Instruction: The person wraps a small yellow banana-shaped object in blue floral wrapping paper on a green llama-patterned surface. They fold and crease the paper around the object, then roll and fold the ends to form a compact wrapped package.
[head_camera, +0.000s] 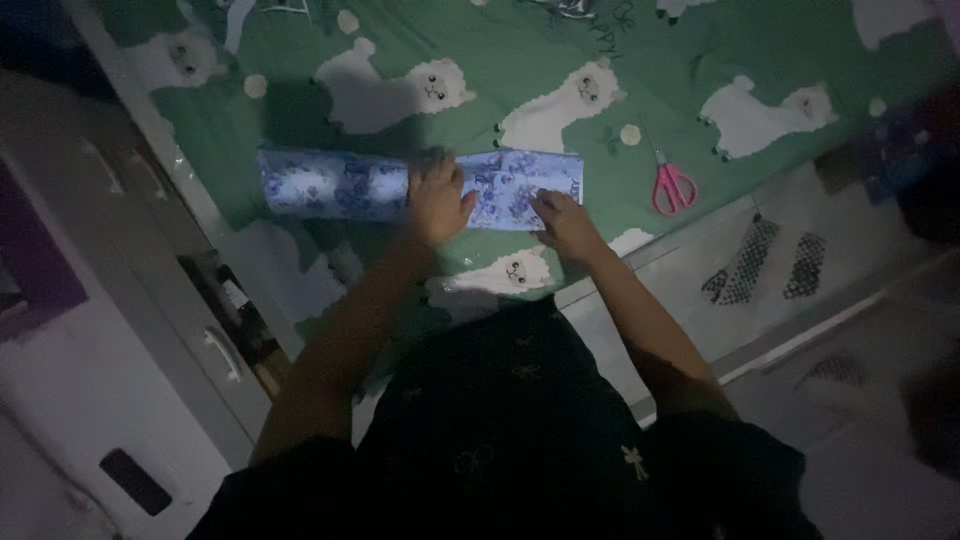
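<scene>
A long folded strip of blue-and-white flowered fabric (330, 185) lies across a green cloth printed with white alpacas (760, 50). My left hand (437, 195) rests flat on the middle of the strip, fingers spread and pressing down. My right hand (565, 222) lies at the strip's lower right edge, fingertips touching the fabric. Neither hand holds anything. The scene is dim.
Pink-handled scissors (672, 186) lie on the green cloth to the right of the strip. A grey-white cabinet with a handle (222, 355) stands at the left. A pale floor mat with dark mesh patches (760, 262) shows at the right. My dark-clothed lap fills the bottom.
</scene>
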